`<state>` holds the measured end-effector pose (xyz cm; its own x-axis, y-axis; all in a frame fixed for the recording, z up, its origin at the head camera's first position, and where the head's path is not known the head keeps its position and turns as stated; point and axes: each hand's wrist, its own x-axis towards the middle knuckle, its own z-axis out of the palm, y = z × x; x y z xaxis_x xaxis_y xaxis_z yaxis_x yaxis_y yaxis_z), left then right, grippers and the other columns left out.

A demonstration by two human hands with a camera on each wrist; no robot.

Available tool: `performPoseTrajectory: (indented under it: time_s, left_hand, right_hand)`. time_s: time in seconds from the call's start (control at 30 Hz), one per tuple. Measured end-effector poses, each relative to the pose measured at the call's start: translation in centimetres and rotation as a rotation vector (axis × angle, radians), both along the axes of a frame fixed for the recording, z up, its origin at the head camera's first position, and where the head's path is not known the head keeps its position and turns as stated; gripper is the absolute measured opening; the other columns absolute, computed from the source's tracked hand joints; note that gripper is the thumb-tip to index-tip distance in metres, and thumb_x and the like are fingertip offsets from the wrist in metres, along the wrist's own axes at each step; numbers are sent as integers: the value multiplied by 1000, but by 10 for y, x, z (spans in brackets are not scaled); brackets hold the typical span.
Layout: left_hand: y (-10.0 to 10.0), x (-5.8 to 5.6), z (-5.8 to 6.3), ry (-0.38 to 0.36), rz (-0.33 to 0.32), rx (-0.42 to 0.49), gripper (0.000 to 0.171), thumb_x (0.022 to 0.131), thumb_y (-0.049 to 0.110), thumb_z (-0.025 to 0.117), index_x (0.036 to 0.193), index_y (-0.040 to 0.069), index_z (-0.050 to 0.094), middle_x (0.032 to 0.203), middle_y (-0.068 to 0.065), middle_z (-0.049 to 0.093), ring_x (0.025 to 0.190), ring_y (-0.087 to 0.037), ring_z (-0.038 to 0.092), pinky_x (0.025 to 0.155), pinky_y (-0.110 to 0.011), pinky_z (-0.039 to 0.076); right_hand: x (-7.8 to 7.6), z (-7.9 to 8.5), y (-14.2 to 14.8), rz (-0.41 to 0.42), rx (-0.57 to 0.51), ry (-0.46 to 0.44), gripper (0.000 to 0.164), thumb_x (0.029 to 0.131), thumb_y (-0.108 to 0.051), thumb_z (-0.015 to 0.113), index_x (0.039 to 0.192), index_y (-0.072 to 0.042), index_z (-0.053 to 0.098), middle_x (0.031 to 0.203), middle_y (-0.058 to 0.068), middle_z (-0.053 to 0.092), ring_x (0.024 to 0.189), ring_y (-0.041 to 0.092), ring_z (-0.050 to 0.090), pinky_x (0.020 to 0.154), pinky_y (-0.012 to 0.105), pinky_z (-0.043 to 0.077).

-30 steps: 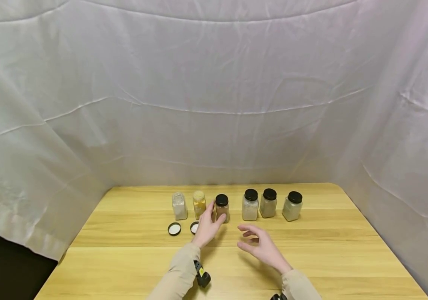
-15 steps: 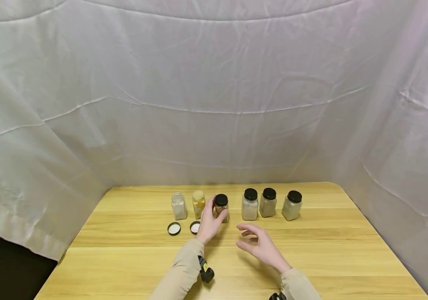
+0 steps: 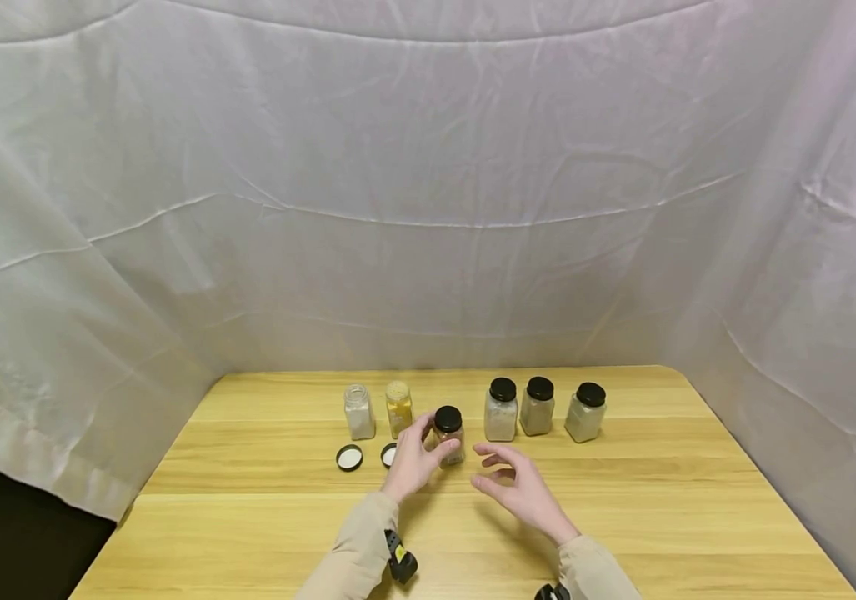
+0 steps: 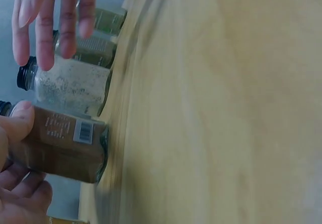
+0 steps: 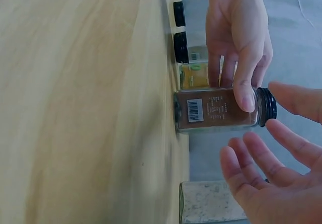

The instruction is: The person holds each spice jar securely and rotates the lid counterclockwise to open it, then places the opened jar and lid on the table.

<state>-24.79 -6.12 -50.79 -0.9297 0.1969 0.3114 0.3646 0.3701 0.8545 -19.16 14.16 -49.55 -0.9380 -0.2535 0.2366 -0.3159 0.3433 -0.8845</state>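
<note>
My left hand point(image 3: 409, 464) grips a square glass jar of brown powder point(image 5: 216, 109), thumb on one side and fingers on the other. The jar is upright with its black lid point(image 3: 448, 419) on; I cannot tell whether its base touches the table. Just right of it, my right hand point(image 3: 523, 492) holds nothing, its fingers loosely bent and spread. In the right wrist view, those fingers lie close to the black lid, seemingly apart from it. To the left stand a lidless jar of yellow contents point(image 3: 399, 410) and a lidless jar of whitish contents point(image 3: 359, 414).
Two black lids lie upside down before the lidless jars: one lid point(image 3: 349, 457) in full view, the other lid point(image 3: 389, 454) partly behind my left hand. Three capped jars point(image 3: 501, 414) stand to the right on the wooden table point(image 3: 668, 500). Grey cloth point(image 3: 428, 275) hangs behind.
My left hand has closed round the brown powder jar and drawn it toward me, slightly right, out of the row. My right hand has hardly moved.
</note>
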Motion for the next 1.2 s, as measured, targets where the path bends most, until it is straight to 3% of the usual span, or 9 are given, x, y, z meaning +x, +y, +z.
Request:
performPoseTrajectory:
  time_s: [0.2, 0.4, 0.67, 0.83, 1.0, 1.2]
  left_hand:
    - [-2, 13, 0, 11, -92, 13, 49, 89, 21, 78, 130, 1, 61, 125, -18, 70, 120, -36, 66, 109, -51, 51]
    - [-4, 22, -1, 3, -183, 35, 45, 86, 17, 80, 126, 3, 64, 119, -14, 73, 115, -29, 69, 108, -40, 53]
    - [-8, 28, -2, -21, -211, 23, 41, 88, 17, 79, 124, 3, 64, 115, -13, 74, 113, -31, 69, 105, -42, 55]
    - [-8, 31, -2, -40, -230, 26, 42, 87, 19, 81, 124, 7, 65, 113, -10, 74, 111, -27, 70, 104, -34, 56]
    - [-9, 32, -3, -65, -240, 47, 45, 82, 22, 84, 121, 9, 66, 111, -7, 75, 110, -23, 70, 105, -30, 55]
    - [-9, 31, -4, -64, -244, 41, 45, 83, 23, 83, 122, 8, 66, 111, -7, 75, 109, -22, 70, 105, -30, 55]
  right_hand:
    - [-1, 7, -9, -54, -50, 44, 43, 87, -13, 78, 125, 1, 64, 125, 21, 64, 109, 35, 63, 95, 41, 59]
    - [-4, 12, -17, -111, -23, 151, 42, 84, -16, 82, 123, -6, 68, 118, 10, 67, 104, 30, 65, 96, 43, 58]
    - [-7, 16, -26, -152, 111, 276, 43, 75, -18, 88, 114, -7, 73, 113, 5, 72, 99, 22, 68, 89, 43, 60]
    - [-7, 19, -30, -158, 147, 323, 42, 71, -18, 91, 109, -8, 75, 106, 3, 73, 94, 19, 69, 84, 40, 60]
    - [-7, 20, -32, -157, 157, 375, 37, 71, -15, 91, 104, -9, 76, 100, 2, 74, 89, 16, 70, 78, 36, 60]
    - [-6, 23, -34, -161, 186, 382, 36, 72, -13, 90, 105, -5, 76, 102, 5, 76, 92, 21, 72, 80, 35, 61]
